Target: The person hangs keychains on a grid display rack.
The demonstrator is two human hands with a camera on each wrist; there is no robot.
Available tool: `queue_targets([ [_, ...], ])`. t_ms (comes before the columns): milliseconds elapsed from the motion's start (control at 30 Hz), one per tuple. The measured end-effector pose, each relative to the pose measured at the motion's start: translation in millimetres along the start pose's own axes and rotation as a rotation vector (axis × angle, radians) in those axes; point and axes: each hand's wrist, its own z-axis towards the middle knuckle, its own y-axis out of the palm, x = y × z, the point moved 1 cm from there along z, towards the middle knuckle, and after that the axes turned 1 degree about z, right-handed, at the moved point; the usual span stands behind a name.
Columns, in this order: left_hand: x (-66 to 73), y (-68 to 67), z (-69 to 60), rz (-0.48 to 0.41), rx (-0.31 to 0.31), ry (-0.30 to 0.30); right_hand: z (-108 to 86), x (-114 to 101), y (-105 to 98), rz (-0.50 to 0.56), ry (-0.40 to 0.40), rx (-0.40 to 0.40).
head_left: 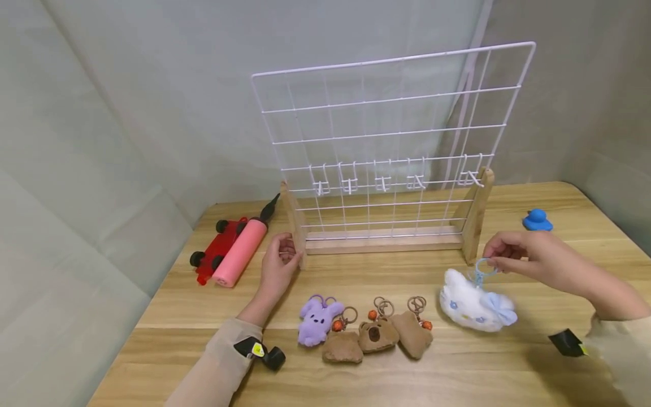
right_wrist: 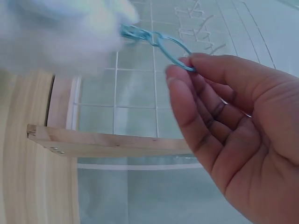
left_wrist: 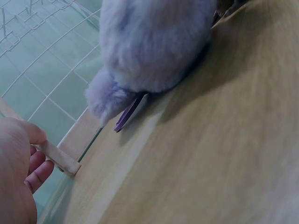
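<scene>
My right hand pinches the light blue ring of a white plush keychain between thumb and forefinger; the plush hangs from it by a blue chain, with a blue bow. In the head view my left hand holds the foot of the rack's left wooden upright, thumb on the front. The white wire rack carries several hooks in a row. In front of it lie a purple plush keychain and three brown plush keychains with metal rings.
Left of the rack lie a pink pump with a black nozzle and a red toy with black wheels. A small blue object sits on the table at the right. Pale cloth hangs behind.
</scene>
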Motion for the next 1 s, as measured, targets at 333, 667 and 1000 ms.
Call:
queue_targets([
  [333, 1.7, 1.0, 0.3, 0.012, -0.006, -0.015, 15.6, -8, -19, -0.155, 0.055, 0.116],
  [667, 1.2, -1.1, -0.6, 0.005, 0.012, -0.013, 32.7, -16, -34, -0.154, 0.027, 0.143],
  [1000, -0.3, 0.6, 0.1, -0.011, -0.002, -0.026, 42.0, -23, -47, -0.181, 0.202, 0.245],
])
